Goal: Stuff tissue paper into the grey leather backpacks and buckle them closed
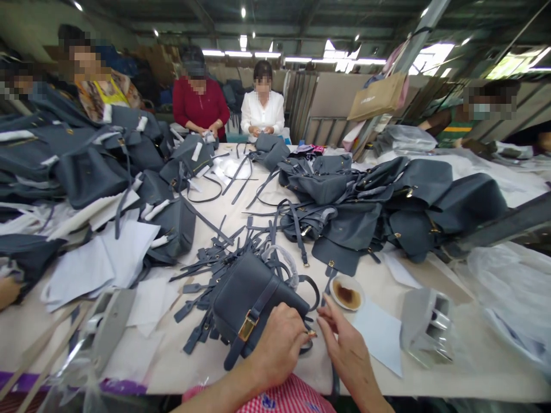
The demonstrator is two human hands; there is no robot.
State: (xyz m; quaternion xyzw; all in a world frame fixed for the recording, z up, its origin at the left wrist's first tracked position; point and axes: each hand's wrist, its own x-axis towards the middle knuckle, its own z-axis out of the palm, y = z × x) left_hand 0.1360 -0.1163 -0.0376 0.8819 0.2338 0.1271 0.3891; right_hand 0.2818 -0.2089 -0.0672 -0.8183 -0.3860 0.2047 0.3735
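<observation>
A dark blue-grey handbag [253,287] with a gold buckle [247,327] lies tilted on the table in front of me. My left hand [282,338] rests over its near right edge, fingers closed at a small gold fitting [310,333] on the bag's side. Just to the right, my right hand [344,344] has thumb and fingers drawn together beside a dark strap [334,376] that runs down to the table's front edge. Whether these fingers grip the strap is hidden. Beyond them sits a white dish [346,292] with brown liquid.
Loose dark straps and tags [202,292] are heaped left of the bag. Piles of similar bags lie left [90,166] and right [344,201]. White paper sheets [103,258], a grey tape dispenser [428,324] and clear plastic [508,281] surround the work. Several people work across the table.
</observation>
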